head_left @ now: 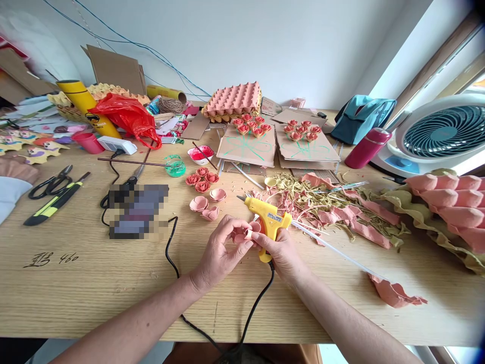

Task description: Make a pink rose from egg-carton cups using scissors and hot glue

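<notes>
Pinching a pink paper petal (244, 234) with the left hand (219, 255), tight against the right hand (283, 254), itself clenched round the yellow glue gun (267, 216). Looks like the gluing step, mid-assembly; calls for a steady pinch, clear of the nozzle. Just beyond, on the table (94, 273): paper cups (199, 203), then scraps (326, 207).

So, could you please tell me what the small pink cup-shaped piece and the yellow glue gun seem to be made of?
The small pink cup-shaped piece looks like painted egg-carton pulp: matt, rough, like the pink egg tray behind. The yellow glue gun looks like smooth, slightly glossy moulded plastic.
</notes>
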The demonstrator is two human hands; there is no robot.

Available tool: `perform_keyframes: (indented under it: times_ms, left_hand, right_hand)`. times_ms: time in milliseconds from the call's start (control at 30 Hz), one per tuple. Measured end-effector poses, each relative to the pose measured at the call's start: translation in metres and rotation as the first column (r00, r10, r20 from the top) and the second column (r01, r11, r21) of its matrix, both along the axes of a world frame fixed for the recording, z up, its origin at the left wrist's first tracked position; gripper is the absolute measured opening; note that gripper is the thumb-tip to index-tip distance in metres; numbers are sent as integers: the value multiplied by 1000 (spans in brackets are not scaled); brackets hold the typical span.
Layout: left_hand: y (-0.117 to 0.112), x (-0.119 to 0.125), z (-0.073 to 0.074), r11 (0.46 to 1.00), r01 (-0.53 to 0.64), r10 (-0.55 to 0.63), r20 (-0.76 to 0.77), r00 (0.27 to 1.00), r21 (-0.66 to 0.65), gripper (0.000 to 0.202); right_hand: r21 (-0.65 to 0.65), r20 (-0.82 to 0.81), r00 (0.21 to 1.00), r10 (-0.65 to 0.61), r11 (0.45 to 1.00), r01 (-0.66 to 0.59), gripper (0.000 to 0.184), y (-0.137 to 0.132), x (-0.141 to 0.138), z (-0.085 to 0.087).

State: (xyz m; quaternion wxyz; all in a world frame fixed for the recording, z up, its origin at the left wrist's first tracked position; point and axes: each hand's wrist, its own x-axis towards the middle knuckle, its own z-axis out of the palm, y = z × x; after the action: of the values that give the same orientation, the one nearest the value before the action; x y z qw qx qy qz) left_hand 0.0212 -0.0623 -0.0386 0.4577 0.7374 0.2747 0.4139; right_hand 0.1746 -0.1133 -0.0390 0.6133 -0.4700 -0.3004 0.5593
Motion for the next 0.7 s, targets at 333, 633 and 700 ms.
perform_keyframes:
  times_ms: [333,633,700]
  left_hand:
    - [14,-8,2,947,-108,152,126,980,-301,27]
    - [24,-6,-2,703,271,-7,375,927,-657,32]
    - [25,-7,0,668,318,3,430,903,-673,31]
  right_hand:
    - [8,-8,999,47,999,-47,37,-2,6,3]
    - [-14,9,993,120,993,-120,35,-2,4,0]
    - [-7,-3,992,129,992,-129,35,-2,4,0]
